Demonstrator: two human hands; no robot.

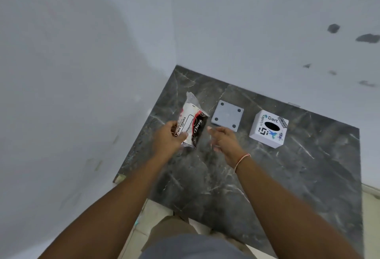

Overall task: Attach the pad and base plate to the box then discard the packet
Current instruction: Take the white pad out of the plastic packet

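Holding the packet (pixel 190 124) above the worktop (pixel 287 176), the left hand (pixel 167 138) pinched its near end, long axis running away from the person, while the right hand (pixel 225 141), grip spread and empty, hovered just beside it, nearer the base plate (pixel 227 115) and box (pixel 268 128).

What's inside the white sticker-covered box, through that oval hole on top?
Only darkness shows through the black oval opening in the white sticker-covered box on the dark marble slab. Its walls hide the interior, so I can't tell whether it holds anything.
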